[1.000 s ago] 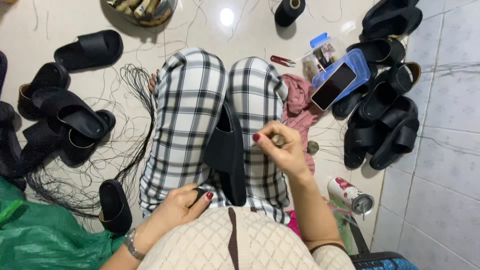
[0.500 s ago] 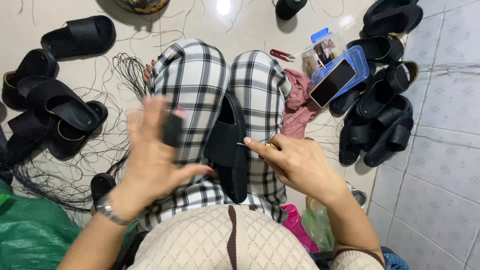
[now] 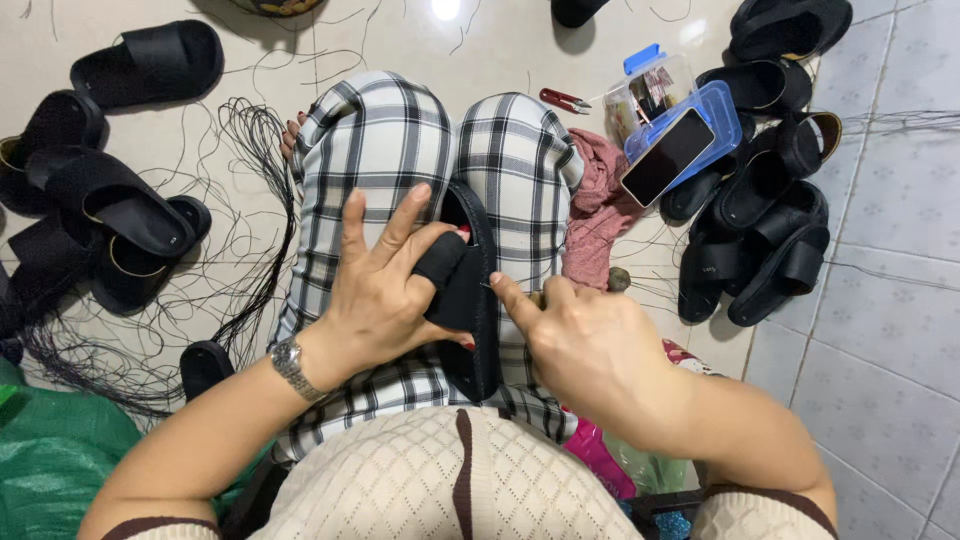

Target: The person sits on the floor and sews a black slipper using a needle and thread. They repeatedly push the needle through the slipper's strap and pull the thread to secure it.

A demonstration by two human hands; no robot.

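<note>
A black slide sandal (image 3: pixel 478 300) stands on edge between my knees, on my checked trousers (image 3: pixel 375 150). My left hand (image 3: pixel 385 285) wraps around the sandal's strap, with the thumb inside and a black guard over one fingertip. A metal watch (image 3: pixel 288 364) sits on that wrist. My right hand (image 3: pixel 580 340) rests against the sandal's right edge. Its forefinger points at the sole's rim and its other fingers are curled; what they pinch is too small to tell.
Black sandals lie in piles at the left (image 3: pixel 110 200) and right (image 3: pixel 770 220). Loose black thread (image 3: pixel 240 150) spreads over the tiled floor. A phone (image 3: pixel 668 157) lies on a blue-lidded box, near red snips (image 3: pixel 565 99), a pink cloth (image 3: pixel 598 215) and a green bag (image 3: pixel 50 470).
My left hand rose from my lap, then came down onto the sandal's strap. My right hand moved in to the sandal's right edge.
</note>
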